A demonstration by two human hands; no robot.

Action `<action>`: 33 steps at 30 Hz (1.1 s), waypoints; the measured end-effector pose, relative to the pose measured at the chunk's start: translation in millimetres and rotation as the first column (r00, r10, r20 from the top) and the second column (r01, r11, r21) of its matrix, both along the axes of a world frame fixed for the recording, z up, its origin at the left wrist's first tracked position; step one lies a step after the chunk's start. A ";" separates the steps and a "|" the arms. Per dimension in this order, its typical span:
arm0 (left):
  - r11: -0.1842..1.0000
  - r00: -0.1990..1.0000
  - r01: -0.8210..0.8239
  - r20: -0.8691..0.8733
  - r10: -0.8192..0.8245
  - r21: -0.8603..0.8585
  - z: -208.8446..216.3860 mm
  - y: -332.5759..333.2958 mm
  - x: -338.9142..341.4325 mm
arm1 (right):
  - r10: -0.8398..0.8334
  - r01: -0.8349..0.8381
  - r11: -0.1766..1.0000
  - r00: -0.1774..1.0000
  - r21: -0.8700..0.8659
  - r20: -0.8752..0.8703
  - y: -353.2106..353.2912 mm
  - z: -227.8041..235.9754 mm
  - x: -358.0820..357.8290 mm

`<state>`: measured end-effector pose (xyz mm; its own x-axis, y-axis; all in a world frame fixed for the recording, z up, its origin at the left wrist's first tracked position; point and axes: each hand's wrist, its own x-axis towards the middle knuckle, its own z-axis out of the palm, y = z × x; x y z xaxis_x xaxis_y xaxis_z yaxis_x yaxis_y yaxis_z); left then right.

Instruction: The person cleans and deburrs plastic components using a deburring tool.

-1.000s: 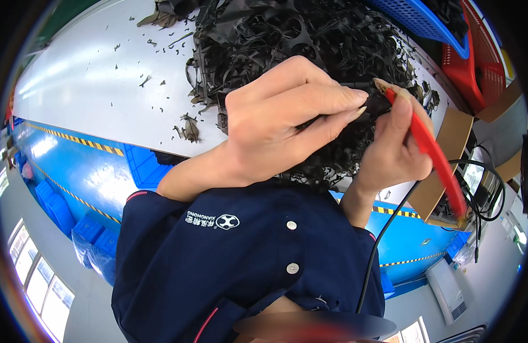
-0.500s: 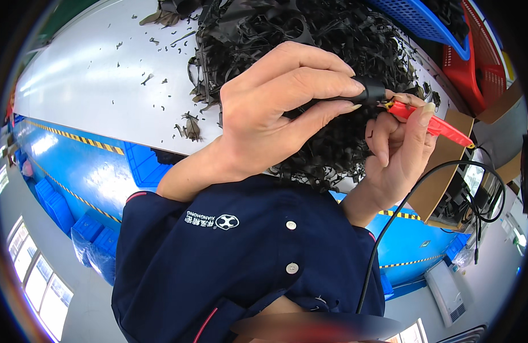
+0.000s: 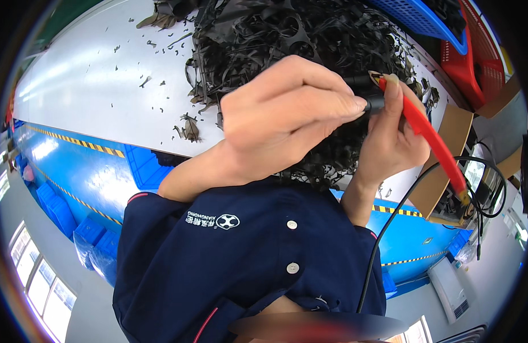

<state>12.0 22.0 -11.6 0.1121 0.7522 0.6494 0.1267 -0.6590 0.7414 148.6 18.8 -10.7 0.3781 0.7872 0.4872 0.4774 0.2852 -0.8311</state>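
Note:
My left hand (image 3: 292, 117) is closed, with thumb and fingertips pinching a black cylindrical part (image 3: 376, 103). Most of that part is hidden behind my fingers. In my closed right hand (image 3: 394, 137) is a slim red-handled tool (image 3: 427, 131), its handle slanting down to the right. The tool's narrow tip shows above my right thumb, close over the black part; I cannot tell whether it touches. My right fingertips are right beside the part's end. Beneath both hands spreads a heap of black rubbery scraps (image 3: 258, 43).
The white table (image 3: 98, 74) carries small loose scraps on its left. A blue basket (image 3: 418, 20) and a red basket (image 3: 470, 63) stand at the far right. Near them sits an open cardboard box (image 3: 444, 154). A black cable (image 3: 384, 234) loops past my right arm.
The red-handled tool has swung steeper, its tip up and its rear end down. My right thumb has moved up and left. My left hand has shifted slightly down with the black part.

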 end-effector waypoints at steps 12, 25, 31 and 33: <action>0.900 0.886 0.234 0.463 -0.042 -0.367 8.2 -6.5 -9.9 | 0.100 -0.169 0.979 0.888 0.115 0.449 10.1 6.3 28.2; 0.906 0.974 0.121 0.223 -0.030 -0.406 23.3 16.3 -25.9 | 0.158 -0.186 0.965 0.975 0.183 0.158 13.3 8.9 25.9; 0.915 0.993 0.115 0.079 -0.091 -0.386 33.2 60.5 -39.0 | 0.162 -0.168 0.973 0.986 0.156 0.048 7.1 0.9 32.2; 0.924 0.992 0.123 0.038 -0.117 -0.361 41.8 83.4 -35.8 | 0.148 -0.146 0.973 0.989 0.177 0.002 4.8 2.6 33.2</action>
